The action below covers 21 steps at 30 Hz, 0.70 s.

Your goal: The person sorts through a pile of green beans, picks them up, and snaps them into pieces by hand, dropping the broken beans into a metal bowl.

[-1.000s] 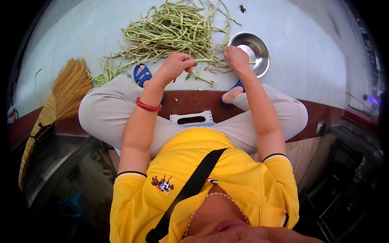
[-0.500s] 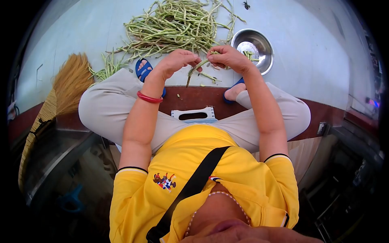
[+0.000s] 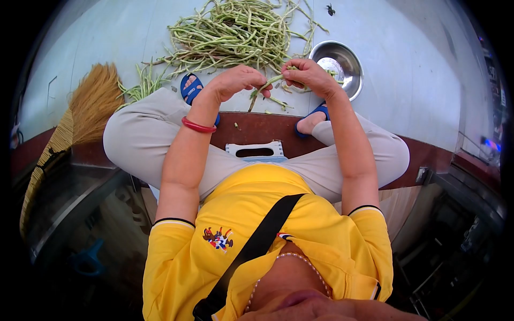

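A green bean (image 3: 273, 81) spans the gap between my two hands, its thin brownish end hanging below my left hand. My left hand (image 3: 240, 83), above a red bangle on the wrist, has its fingers closed around the bean. Pinched at the bean's other end is my right hand (image 3: 310, 77). Just beyond both hands lies a large heap of long green beans (image 3: 233, 35). A steel bowl (image 3: 355, 69) with some short bean pieces in it stands to the right of my right hand.
A smaller bunch of beans (image 3: 142, 85) lies at the left, beside a straw broom (image 3: 96, 107). Blue slippers are on the feet. A white and blue stool (image 3: 256, 145) shows between the legs. A small dark object (image 3: 330, 9) lies at the top.
My right hand has come from the bowl's near edge to the bean beside my left hand. Bean pieces in the bowl have come into clearer view.
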Tool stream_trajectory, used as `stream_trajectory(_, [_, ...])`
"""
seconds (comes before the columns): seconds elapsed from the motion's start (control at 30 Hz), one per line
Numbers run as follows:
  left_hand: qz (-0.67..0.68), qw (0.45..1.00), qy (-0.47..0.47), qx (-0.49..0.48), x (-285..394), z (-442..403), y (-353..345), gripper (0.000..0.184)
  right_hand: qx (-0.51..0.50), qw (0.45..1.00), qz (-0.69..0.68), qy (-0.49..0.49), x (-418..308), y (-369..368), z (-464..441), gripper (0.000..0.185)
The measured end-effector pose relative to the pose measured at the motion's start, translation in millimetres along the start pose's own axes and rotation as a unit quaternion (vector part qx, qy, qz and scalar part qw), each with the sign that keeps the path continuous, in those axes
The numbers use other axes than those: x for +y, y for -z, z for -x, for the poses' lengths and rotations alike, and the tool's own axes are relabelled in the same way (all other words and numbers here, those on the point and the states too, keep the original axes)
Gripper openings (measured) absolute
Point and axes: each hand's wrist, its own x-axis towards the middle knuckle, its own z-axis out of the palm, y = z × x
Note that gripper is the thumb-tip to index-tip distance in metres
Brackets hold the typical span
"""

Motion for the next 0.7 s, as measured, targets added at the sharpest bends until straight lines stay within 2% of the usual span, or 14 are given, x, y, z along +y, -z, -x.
stream_trajectory(0.33, [0.01, 0.999, 0.033, 0.016, -15, -13, -6, 0.021, 0.009, 0.997, 0.07, -0.01, -13, -4, 5, 0.017])
stream_trajectory(0.4, [0.018, 0.997, -0.018, 0.069, -17, -16, -12, 0.019, 0.013, 0.996, 0.089, -0.018, -11, -6, 3, 0.019])
stream_trajectory(0.43, [0.019, 0.997, -0.017, 0.068, -16, -18, -16, 0.019, 0.032, 0.986, 0.165, -0.011, -6, -7, -1, 0.018])
stream_trajectory(0.47, [-0.05, 0.992, 0.025, 0.115, -15, -19, -20, 0.02, 0.051, 0.969, 0.24, -0.004, -1, -9, -5, 0.018])
stream_trajectory(0.5, [-0.118, 0.978, 0.068, 0.161, -14, -19, -23, 0.021, 0.05, 0.97, 0.238, -0.006, 1, -17, -6, 0.018])
stream_trajectory(0.53, [-0.116, 0.978, 0.07, 0.158, -19, -21, -25, 0.021, 0.114, 0.917, 0.378, 0.057, 4, -29, -6, 0.017])
stream_trajectory(0.57, [-0.19, 0.96, 0.036, 0.203, -27, -26, -25, 0.021, 0.173, 0.836, 0.508, 0.118, 5, -41, -6, 0.015])
stream_trajectory(0.6, [-0.261, 0.933, 0.001, 0.247, -35, -31, -25, 0.022, 0.157, 0.84, 0.502, 0.136, 0, -52, -2, 0.013])
stream_trajectory(0.63, [-0.259, 0.934, 0.003, 0.245, -45, -36, -23, 0.022, 0.171, 0.823, 0.514, 0.172, 5, -63, -2, 0.013])
stream_trajectory(0.7, [-0.281, 0.896, 0.002, 0.344, -59, -42, -14, 0.024, 0.182, 0.852, 0.448, 0.2, 5, -77, 0, 0.014])
